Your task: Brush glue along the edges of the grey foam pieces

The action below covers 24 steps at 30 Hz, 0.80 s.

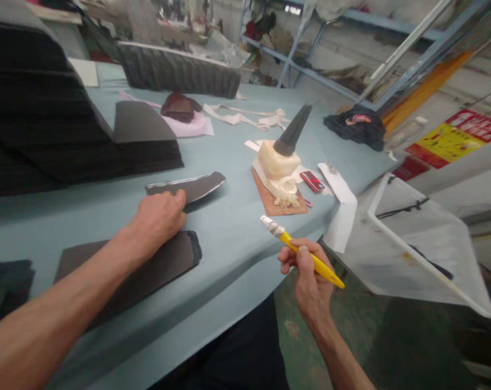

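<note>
My left hand point(164, 216) is closed with curled fingers at the near edge of a curved dark grey piece point(200, 188). A whitish line runs along the piece's long edges. Its fingertips are partly hidden, and the piece looks to be pinched there. My right hand point(310, 271) grips a yellow-handled brush point(326, 272) whose tip is coated white and points up and left. Below my left forearm lies a stack of dark flat pieces point(159, 271). Beyond the brush, a cream tub point(275, 162) with a black cone on top sits on a brown board point(268, 201).
Tall stacks of dark sheets point(26, 108) fill the left side of the blue-grey table point(224, 238). A red box point(312, 182) and a white strip point(342, 203) lie right of the tub. A whitish bin point(427, 244) stands past the table's right edge.
</note>
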Each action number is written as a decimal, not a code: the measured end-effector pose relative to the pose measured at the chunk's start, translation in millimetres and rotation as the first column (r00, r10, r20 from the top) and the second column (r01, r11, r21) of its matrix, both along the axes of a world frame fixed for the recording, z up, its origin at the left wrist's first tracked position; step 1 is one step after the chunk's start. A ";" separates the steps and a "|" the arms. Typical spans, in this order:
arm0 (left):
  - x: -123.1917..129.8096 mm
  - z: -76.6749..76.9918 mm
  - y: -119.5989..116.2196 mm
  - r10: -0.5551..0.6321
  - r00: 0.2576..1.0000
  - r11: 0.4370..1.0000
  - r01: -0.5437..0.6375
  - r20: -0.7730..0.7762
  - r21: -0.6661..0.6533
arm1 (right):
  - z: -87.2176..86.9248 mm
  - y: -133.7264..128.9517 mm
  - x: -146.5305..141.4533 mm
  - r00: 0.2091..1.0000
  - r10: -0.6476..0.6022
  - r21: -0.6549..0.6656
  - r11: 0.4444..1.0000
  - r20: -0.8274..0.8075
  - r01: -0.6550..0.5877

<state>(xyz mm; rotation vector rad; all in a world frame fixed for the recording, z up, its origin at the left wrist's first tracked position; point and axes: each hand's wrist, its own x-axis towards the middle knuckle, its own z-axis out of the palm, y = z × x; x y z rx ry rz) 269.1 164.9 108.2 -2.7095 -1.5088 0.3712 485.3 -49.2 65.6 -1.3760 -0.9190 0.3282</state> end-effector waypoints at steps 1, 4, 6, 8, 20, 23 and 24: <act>-1.1 -0.7 1.2 0.014 1.000 1.000 -0.014 0.008 0.005 | -0.3 1.1 0.1 1.000 0.011 0.002 1.000 -0.004 -0.011; -6.6 -3.3 5.5 0.054 0.998 0.998 -0.056 0.034 0.032 | -1.8 6.2 -0.9 0.999 0.047 0.007 0.999 -0.006 -0.047; -11.5 -5.4 7.2 0.076 0.996 0.995 -0.079 0.050 0.055 | -3.5 10.7 -2.7 0.998 0.065 0.011 0.998 -0.003 -0.065; -16.3 -7.8 7.9 0.089 0.994 0.993 -0.094 0.059 0.078 | -5.2 16.1 -5.3 0.997 0.073 0.010 0.997 0.000 -0.073; -26.9 -11.0 15.9 -0.096 0.995 0.993 0.095 0.012 0.073 | -10.8 43.8 -8.5 0.993 0.118 0.016 0.993 0.007 -0.118; -26.3 -11.3 15.0 -0.113 0.994 0.992 0.113 -0.004 0.049 | -13.7 46.5 -10.3 0.994 0.112 0.009 0.994 -0.017 -0.112; -25.6 -11.4 14.4 -0.111 0.994 0.993 0.111 -0.009 0.043 | -14.4 47.0 -10.8 0.994 0.108 0.008 0.994 -0.025 -0.108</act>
